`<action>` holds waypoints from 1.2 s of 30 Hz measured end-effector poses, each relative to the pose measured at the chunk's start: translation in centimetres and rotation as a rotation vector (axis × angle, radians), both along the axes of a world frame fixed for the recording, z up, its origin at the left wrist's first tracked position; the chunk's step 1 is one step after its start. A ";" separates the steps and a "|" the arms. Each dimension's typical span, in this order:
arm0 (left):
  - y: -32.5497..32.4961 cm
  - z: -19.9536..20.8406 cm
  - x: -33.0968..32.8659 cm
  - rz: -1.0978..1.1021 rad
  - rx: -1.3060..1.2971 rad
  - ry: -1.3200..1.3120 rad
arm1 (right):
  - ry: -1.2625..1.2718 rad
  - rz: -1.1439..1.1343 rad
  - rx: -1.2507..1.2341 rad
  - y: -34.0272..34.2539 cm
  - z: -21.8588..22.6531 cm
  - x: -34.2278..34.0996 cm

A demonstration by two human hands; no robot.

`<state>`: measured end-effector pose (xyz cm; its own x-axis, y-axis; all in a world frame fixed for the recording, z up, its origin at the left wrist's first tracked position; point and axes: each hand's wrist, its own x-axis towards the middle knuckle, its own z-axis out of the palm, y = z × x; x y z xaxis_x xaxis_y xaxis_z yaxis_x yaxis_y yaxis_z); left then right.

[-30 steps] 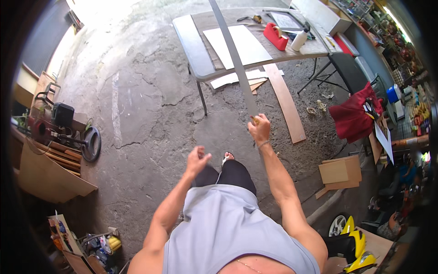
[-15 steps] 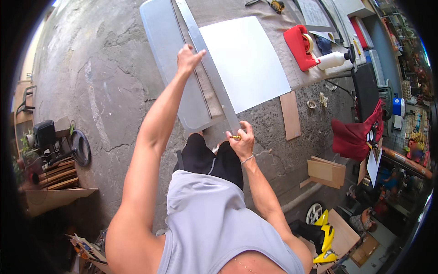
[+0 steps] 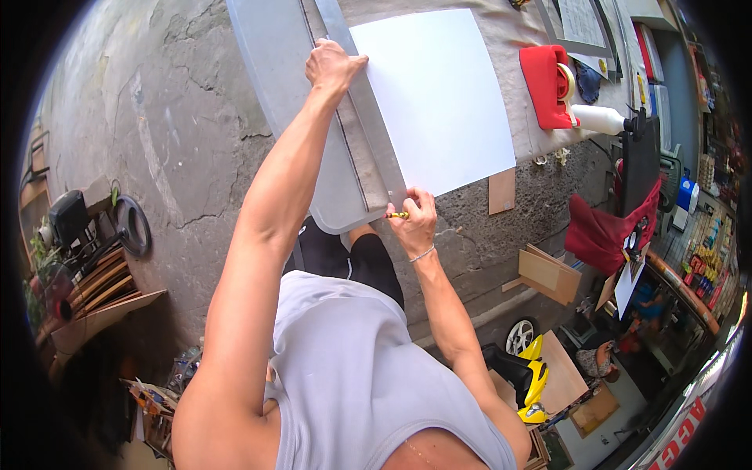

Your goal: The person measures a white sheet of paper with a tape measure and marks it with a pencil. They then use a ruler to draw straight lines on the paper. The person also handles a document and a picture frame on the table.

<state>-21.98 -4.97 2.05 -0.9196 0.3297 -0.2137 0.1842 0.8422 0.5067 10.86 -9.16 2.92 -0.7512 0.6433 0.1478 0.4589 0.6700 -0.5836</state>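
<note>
A long flat metal straightedge (image 3: 368, 110) lies along the left side of a large white sheet (image 3: 439, 102). Over the straightedge's upper part is my left hand (image 3: 333, 64), its fingers curled and its thumb across the metal. My right hand (image 3: 415, 223), closed at the near end of the straightedge, holds a short, slim yellow-and-dark tool (image 3: 398, 215) like a pencil or pen; its exact kind is too small to tell. A pale grey rounded panel (image 3: 333, 184) runs along the table's left side, partly behind my left forearm.
On the cloth-covered table (image 3: 509, 86) stand a red tape dispenser (image 3: 540, 86) and a white bottle (image 3: 599, 119) lying on its side. Dark red cloth (image 3: 591, 235) hangs over a chair to the right. Wooden boards (image 3: 548, 274) lean beyond my right arm.
My view has shifted, so the table sits higher in the picture. Both hands stay at the straightedge; the left remains on its upper part, the right at its near end with the slim tool.
</note>
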 end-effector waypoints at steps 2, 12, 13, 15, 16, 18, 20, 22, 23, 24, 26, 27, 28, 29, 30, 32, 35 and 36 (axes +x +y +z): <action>-0.1 -0.5 -0.2 0.026 0.035 -0.026 | 0.002 -0.007 -0.040 0.1 0.0 -0.1; 0.1 2.1 0.9 0.022 -0.015 -0.117 | 0.005 0.028 0.012 0.1 0.0 -0.2; 0.1 2.1 0.9 0.032 -0.027 -0.102 | 0.005 0.030 0.007 0.0 -0.1 -0.1; 0.3 2.2 1.0 0.048 -0.039 -0.100 | -0.004 0.040 0.001 0.0 -0.3 0.0; 0.3 2.2 1.0 0.055 -0.045 -0.099 | -0.012 0.047 0.000 0.1 -0.3 -0.1; 0.5 2.3 1.1 0.079 -0.052 -0.097 | -0.026 0.066 -0.007 0.2 -0.2 0.0; 0.5 2.3 1.1 0.085 -0.053 -0.109 | -0.038 0.090 -0.019 0.5 0.0 0.0; 0.4 2.3 1.0 0.075 -0.047 -0.135 | -0.040 0.090 -0.034 0.6 0.3 -0.1; 0.4 1.9 1.0 0.085 -0.033 -0.104 | -0.041 0.090 -0.041 0.5 0.3 -0.2; 0.4 1.5 1.0 0.095 -0.019 -0.073 | -0.045 0.085 -0.038 0.5 0.3 -0.2; 0.3 1.0 1.1 0.095 0.012 -0.035 | -0.052 0.076 -0.033 0.5 0.2 -0.2; 0.2 1.0 1.2 0.085 0.029 -0.028 | -0.048 0.073 -0.026 0.4 0.1 -0.2; 0.0 1.0 1.3 0.075 0.046 -0.020 | -0.043 0.071 -0.019 0.4 0.0 -0.2; -0.1 1.2 1.4 0.061 0.064 -0.024 | -0.037 0.068 -0.011 0.5 0.0 -0.3; -0.4 1.3 1.6 0.048 0.082 -0.028 | -0.041 0.069 -0.017 0.5 0.0 -0.4; -1.2 1.7 2.2 -0.044 0.074 -0.040 | -0.047 0.073 -0.029 0.5 0.3 -0.4; -2.7 3.0 4.4 -0.317 -0.099 -0.058 | -0.080 0.074 -0.051 0.6 0.7 -0.4; -2.9 4.0 5.4 -0.416 -0.223 -0.052 | -0.077 0.077 -0.063 0.8 1.4 -0.6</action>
